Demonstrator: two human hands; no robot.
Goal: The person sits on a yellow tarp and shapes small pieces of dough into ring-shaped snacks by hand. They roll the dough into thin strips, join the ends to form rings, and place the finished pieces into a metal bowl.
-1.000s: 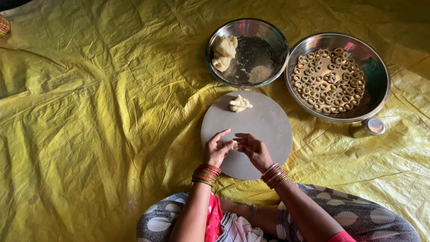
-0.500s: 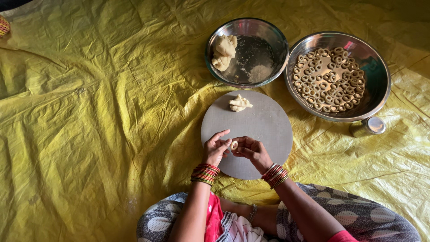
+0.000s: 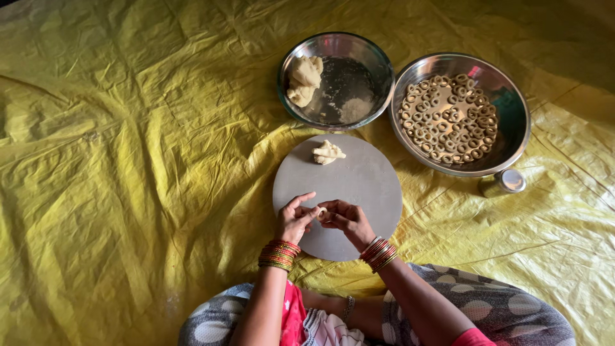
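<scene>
Over the near part of a round grey board [image 3: 359, 182], my left hand [image 3: 293, 219] and my right hand [image 3: 346, 221] meet, fingertips pinching one small piece of pale dough [image 3: 321, 212] between them. Both wrists wear stacks of red and gold bangles. A small lump of dough [image 3: 328, 153] lies at the board's far edge. Beyond it stands a steel bowl [image 3: 378, 61] holding a larger dough mass [image 3: 305, 79]. To the right, a wide steel dish [image 3: 512, 115] carries several small dough rings [image 3: 448, 118].
Everything rests on a crumpled yellow plastic sheet [image 3: 128, 160] spread over the floor. A small steel container with a lid [image 3: 503, 182] lies beside the wide dish. My knees in dotted grey cloth [image 3: 506, 314] fill the bottom edge.
My hands have stayed over the near part of the board; the fingers have shifted slightly around the small dough piece. Nothing else has moved.
</scene>
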